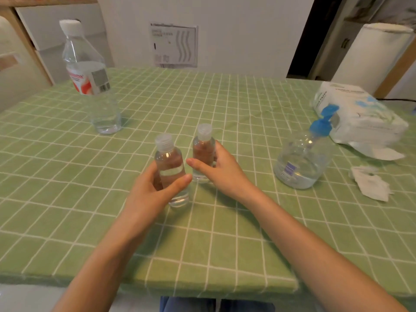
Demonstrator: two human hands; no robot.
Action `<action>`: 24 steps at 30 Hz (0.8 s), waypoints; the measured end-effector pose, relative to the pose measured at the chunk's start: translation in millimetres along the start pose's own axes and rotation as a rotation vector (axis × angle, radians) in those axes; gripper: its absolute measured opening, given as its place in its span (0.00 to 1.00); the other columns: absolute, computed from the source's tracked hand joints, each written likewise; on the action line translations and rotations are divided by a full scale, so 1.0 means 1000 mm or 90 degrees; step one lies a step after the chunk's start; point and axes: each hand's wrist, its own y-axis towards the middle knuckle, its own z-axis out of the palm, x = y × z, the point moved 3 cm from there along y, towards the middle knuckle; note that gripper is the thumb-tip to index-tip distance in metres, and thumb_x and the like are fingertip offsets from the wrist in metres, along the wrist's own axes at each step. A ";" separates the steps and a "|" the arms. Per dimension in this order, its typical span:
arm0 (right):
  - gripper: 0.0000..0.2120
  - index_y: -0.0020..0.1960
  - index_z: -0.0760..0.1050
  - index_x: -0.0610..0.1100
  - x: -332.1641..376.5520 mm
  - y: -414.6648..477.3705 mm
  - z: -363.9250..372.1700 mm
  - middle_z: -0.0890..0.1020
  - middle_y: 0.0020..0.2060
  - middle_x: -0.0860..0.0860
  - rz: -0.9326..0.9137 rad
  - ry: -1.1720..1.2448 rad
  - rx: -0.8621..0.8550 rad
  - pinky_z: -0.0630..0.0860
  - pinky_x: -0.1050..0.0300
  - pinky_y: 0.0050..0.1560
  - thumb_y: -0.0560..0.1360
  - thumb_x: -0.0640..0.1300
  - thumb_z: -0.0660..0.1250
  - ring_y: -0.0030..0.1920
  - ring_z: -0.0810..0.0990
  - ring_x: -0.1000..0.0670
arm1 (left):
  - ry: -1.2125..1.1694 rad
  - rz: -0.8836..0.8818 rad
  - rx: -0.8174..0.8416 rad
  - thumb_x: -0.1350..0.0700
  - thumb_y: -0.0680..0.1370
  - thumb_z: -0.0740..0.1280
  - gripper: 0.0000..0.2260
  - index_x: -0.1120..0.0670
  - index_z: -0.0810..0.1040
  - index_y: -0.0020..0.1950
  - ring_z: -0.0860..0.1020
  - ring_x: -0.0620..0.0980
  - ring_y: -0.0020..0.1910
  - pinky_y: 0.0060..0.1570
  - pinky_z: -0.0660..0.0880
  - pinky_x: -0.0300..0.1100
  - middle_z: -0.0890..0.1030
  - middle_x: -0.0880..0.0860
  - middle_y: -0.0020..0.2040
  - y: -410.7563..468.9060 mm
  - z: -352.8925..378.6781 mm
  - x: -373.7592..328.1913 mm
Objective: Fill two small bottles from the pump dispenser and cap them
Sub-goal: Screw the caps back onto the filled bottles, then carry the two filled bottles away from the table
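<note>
Green checked tablecloth (225, 233) under everything in the head view. At the middle, gripping the nearer small bottle (172, 170) with the left hand (153, 190), thumb in front, fingers curled behind, base down on the cloth. Wrapping the right hand (222, 170) likewise round the farther small bottle (203, 152), upright, just beside the first and not touching it. Clear liquid in both, part way up in the nearer. Ribbed cap (163, 141) on the nearer neck, smooth cap (204, 131) on the farther. Held so, probably, to steady them or set them down as a finished pair; cannot tell whether either cap is fully tight. Judged close to done.

Off to the right, apart from both hands: pump dispenser (301, 161) with blue pump head (324, 122), partly full, likely parked aside to avoid a knock. Behind it a tissue pack (358, 115), and nearer the table edge a crumpled tissue (371, 185), presumably for drips. Far left, a capped water bottle (90, 75), untouched.
</note>
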 end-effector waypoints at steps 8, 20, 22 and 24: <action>0.13 0.50 0.71 0.58 -0.005 0.004 -0.006 0.81 0.43 0.61 0.003 0.033 0.021 0.75 0.67 0.49 0.70 0.50 0.73 0.46 0.80 0.64 | -0.004 -0.028 0.025 0.48 0.62 0.71 0.19 0.48 0.78 0.52 0.83 0.41 0.44 0.39 0.76 0.29 0.85 0.45 0.45 0.028 -0.005 0.010; 0.15 0.49 0.74 0.53 0.030 0.002 -0.043 0.85 0.43 0.58 0.166 0.210 -0.033 0.78 0.60 0.53 0.65 0.51 0.75 0.47 0.83 0.57 | -0.043 -0.227 0.077 0.49 0.66 0.73 0.12 0.40 0.80 0.48 0.81 0.42 0.48 0.45 0.75 0.30 0.83 0.47 0.47 0.037 -0.004 -0.019; 0.15 0.50 0.74 0.51 0.053 -0.001 -0.054 0.85 0.41 0.59 0.190 0.227 -0.054 0.77 0.66 0.47 0.65 0.49 0.72 0.44 0.82 0.60 | -0.058 -0.268 0.085 0.48 0.65 0.73 0.14 0.42 0.80 0.49 0.81 0.42 0.48 0.45 0.75 0.30 0.84 0.46 0.47 0.029 0.000 -0.039; 0.12 0.49 0.74 0.48 0.075 -0.006 -0.065 0.84 0.39 0.59 0.211 0.239 -0.072 0.76 0.69 0.43 0.68 0.44 0.72 0.41 0.82 0.61 | -0.070 -0.304 0.072 0.48 0.64 0.71 0.16 0.46 0.78 0.51 0.81 0.42 0.48 0.46 0.76 0.34 0.84 0.46 0.45 0.024 0.003 -0.059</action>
